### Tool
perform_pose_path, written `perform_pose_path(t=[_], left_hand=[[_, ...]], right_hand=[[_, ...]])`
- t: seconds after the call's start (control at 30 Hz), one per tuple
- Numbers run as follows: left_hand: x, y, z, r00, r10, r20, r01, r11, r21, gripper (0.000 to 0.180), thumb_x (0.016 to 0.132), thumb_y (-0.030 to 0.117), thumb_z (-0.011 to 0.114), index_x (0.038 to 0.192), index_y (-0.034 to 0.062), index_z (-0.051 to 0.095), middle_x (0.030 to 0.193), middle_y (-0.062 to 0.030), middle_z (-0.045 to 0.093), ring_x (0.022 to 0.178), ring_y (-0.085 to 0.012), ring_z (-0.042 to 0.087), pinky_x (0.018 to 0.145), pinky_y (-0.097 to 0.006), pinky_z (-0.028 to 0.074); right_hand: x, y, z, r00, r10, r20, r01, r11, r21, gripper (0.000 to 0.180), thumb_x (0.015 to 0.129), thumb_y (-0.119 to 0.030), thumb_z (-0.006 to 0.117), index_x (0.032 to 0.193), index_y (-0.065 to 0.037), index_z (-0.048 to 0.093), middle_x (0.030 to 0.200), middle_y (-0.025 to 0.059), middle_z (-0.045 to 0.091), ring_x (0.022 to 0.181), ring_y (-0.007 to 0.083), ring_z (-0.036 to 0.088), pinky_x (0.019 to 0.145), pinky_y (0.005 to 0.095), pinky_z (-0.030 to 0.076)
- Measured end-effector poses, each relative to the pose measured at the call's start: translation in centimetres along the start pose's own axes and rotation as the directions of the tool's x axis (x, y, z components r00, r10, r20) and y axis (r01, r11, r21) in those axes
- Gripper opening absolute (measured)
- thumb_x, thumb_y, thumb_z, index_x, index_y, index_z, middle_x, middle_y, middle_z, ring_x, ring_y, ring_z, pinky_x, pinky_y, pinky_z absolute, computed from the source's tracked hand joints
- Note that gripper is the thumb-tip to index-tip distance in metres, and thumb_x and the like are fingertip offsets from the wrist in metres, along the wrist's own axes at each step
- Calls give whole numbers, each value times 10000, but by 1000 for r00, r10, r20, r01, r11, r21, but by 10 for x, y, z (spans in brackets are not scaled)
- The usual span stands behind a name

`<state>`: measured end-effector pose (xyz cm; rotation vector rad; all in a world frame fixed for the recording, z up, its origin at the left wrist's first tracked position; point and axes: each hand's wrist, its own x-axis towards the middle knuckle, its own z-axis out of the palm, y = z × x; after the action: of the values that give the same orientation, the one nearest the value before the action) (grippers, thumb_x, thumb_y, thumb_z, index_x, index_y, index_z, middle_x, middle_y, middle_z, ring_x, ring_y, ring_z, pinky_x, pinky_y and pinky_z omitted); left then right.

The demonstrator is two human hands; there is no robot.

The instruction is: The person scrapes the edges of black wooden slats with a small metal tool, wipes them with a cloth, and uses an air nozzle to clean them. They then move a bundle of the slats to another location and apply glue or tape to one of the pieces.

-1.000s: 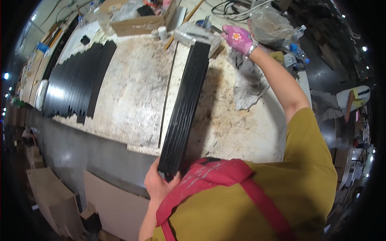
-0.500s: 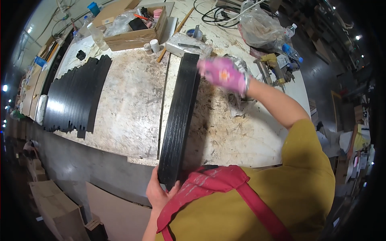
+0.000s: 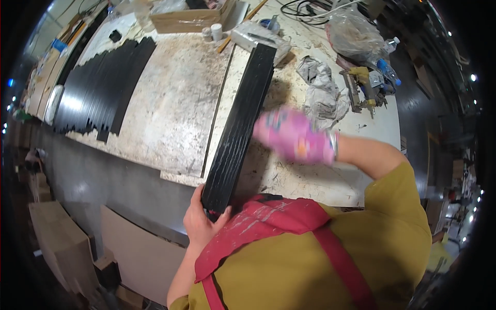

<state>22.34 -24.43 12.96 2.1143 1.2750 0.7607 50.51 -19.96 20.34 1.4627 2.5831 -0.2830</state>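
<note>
A long black wood-grained bar (image 3: 240,124) slants across the worktable, its near end jutting past the front edge. Lines run along its length; whether it is one piece or several strips together I cannot tell. My bare left hand (image 3: 202,219) is closed around that near end, thumb on the right side. Beside the bar's middle, on its right, is my right hand (image 3: 294,135) in a pink patterned glove. Motion smears its fingers, which hides whether they touch the bar or hold anything.
Many black strips (image 3: 103,85) lie side by side on the stained worktable (image 3: 173,98) at left. A crumpled white cloth (image 3: 323,90) and a yellowish air nailer (image 3: 364,85) lie at right. Behind are a wrapped package (image 3: 253,39), a cardboard box (image 3: 191,21) and a plastic bag (image 3: 354,33).
My gloved right hand has moved from the bar's far end down along its right side toward me. My left hand keeps hold of the near end. The whole view has shifted somewhat.
</note>
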Motion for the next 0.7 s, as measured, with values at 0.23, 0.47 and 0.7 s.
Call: perform_pose_path(t=[0.23,0.47,0.7], left_hand=[[1,3,1,1000,3,-17,-3,1000,1,670,657,246,788,1203,20,471,914,-169,620,777,-339,615,659,-367,489],[-1,4,2,1000,16,-14,-16,1000,-19,645,663,252,788,1183,27,478,910,-163,626,784,-341,618,663,-372,492],[-6,1,-2,993,-113,36,111,993,34,661,651,281,787,1188,43,483,894,-162,627,807,-341,613,684,-387,484]], right_hand=[[-2,6,32,945,132,-298,99,754,649,311,670,-148,622,953,-65,524,829,81,537,722,251,571,604,359,460],[7,30,49,773,103,-626,317,792,522,120,791,-205,540,880,-129,514,818,28,584,720,233,594,602,347,472],[28,65,45,813,103,-573,124,931,343,98,823,-131,538,909,-134,586,837,23,638,725,217,636,651,323,518]])
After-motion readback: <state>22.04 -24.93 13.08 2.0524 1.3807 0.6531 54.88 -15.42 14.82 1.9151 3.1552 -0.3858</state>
